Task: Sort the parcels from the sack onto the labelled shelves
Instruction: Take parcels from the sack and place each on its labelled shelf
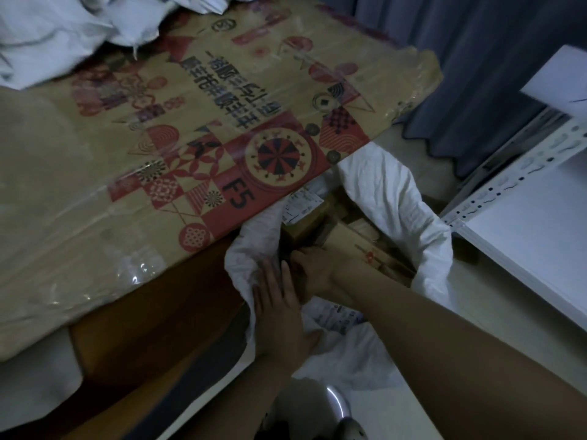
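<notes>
Early days: sack point(398, 198) looks loaded
Left hand point(279, 308) flat, fingers straight, on the sack's rim; right hand point(313, 269) down among parcels point(309, 225), grip unclear.

1. The sack's point(397, 198) mouth gaped upward, giving a way in from above.
2. The printed cardboard sheet point(222, 138) overhung the mouth's far-left edge and blocked that side.
3. Parcels point(311, 223) crowded the inside, with little room between them.
4. The left hand point(279, 309) and the right hand point(314, 268) filled the near-left part of the mouth.
5. The white shelf point(524, 236) stood just beside the sack on the right, across a narrow strip of floor point(476, 281).
</notes>
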